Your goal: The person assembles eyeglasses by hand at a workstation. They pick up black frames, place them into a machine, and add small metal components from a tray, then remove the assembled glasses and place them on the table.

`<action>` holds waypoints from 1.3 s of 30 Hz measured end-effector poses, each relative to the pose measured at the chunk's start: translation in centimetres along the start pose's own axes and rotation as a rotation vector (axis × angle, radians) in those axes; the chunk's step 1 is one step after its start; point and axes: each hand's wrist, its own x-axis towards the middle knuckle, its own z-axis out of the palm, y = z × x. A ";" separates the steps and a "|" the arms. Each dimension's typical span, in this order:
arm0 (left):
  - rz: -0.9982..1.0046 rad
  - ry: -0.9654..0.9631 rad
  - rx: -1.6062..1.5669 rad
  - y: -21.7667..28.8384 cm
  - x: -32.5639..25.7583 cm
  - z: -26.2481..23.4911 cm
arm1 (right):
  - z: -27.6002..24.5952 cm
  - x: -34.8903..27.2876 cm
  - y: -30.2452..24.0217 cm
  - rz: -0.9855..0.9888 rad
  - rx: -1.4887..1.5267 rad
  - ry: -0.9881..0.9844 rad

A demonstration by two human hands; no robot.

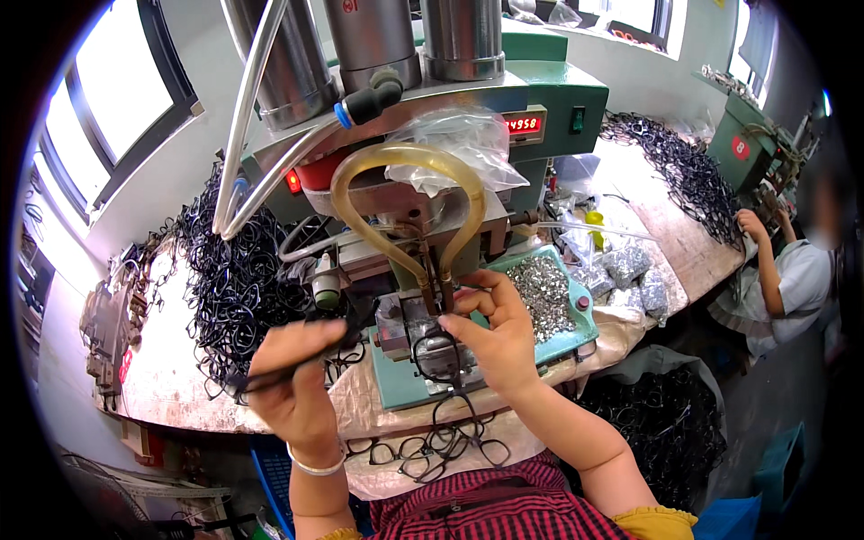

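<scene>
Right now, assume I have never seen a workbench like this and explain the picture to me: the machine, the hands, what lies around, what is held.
The view comes from a camera worn on the person's head, looking down at their own two hands. Ahead stands a green bench machine with steel cylinders and a looped yellowish hose. The left hand grips a thin dark eyeglass part. The right hand holds a black eyeglass frame at the machine's work spot. A teal tray of small silver metal pieces sits to the right, and a heap of black frames lies to the left. Another person's hand works at a far bench.
</scene>
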 end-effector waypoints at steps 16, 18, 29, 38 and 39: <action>0.320 -0.591 0.302 -2.4 -3.9 3.0 | -14.0 0.0 4.5 -0.359 -1.296 0.169; 0.305 -0.589 0.281 -2.4 -3.8 3.0 | -13.0 0.5 4.2 -0.454 -1.282 0.065; 0.189 -0.151 0.830 2.8 -10.5 -3.6 | -14.5 0.5 4.5 -0.107 -0.512 0.438; 0.268 -0.147 1.331 -5.7 3.7 -11.3 | -8.8 2.5 5.6 -0.097 -0.122 0.295; 0.322 -0.200 1.405 -7.8 4.6 -11.5 | -8.1 2.6 5.2 -0.104 -0.166 0.259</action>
